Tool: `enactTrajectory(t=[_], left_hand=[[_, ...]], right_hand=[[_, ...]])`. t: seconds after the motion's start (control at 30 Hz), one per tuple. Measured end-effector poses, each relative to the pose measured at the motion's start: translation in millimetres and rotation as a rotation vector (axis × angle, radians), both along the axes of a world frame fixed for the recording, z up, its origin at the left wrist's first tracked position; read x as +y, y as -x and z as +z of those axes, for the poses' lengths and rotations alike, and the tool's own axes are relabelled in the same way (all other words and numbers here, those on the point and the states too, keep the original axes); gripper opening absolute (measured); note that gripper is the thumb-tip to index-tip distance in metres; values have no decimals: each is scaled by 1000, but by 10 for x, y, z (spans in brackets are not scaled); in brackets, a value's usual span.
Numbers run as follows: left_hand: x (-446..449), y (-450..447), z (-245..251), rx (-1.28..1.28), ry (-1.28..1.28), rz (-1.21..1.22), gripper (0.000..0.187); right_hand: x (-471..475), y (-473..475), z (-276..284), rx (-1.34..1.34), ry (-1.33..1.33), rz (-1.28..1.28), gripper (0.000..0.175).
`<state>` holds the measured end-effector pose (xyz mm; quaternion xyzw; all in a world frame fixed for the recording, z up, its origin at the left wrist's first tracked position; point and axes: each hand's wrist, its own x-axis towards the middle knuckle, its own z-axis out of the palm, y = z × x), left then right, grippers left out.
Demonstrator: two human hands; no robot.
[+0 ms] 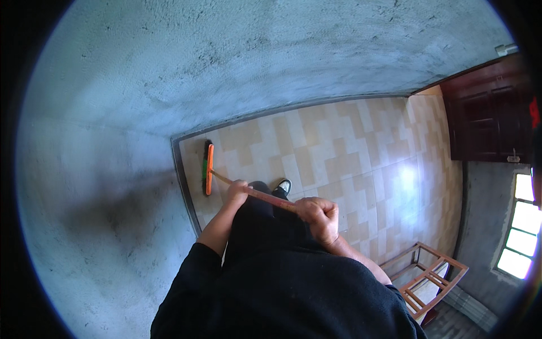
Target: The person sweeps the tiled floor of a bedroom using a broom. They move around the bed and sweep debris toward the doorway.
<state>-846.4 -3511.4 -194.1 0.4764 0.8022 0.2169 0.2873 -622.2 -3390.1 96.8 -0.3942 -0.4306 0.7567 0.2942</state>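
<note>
Both my hands grip the long handle (271,198) of a push broom. My left hand (238,193) is closed around it lower down, nearer the broom head. Around the upper end, my right hand (319,217) is wrapped in a fist and hides the handle's tip. The broom head (209,169) has an orange block with black and green bristles. It lies on the tiled floor (334,156) near the corner, a little apart from the left wall's dark skirting. The handle slants across in front of my dark clothes.
Rough blue-grey plaster walls (254,55) meet at the corner beside the broom. One of my shoes (284,185) shows on the floor. A wooden frame (436,275) stands at the lower right, near a window (518,231). At the far right is a dark red panelled door (487,110).
</note>
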Motion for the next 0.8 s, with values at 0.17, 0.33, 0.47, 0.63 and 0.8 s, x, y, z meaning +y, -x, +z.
enactTrajectory(t=[0.17, 0.33, 0.47, 0.63, 0.8], left_hand=[[-36, 96, -55, 34, 14, -29, 25], [163, 8, 10, -48, 66, -36, 24], [190, -53, -82, 78, 80, -104, 21], [239, -111, 93, 78, 9, -98, 18], [141, -135, 321, -47, -97, 16, 24]], right_hand=[[213, -117, 29, -66, -45, 355, 23], [487, -200, -4, -189, -109, 468, 21], [562, -299, 14, -219, -121, 477, 25], [560, -350, 103, -107, -85, 432, 27], [496, -283, 146, 81, -109, 485, 29]])
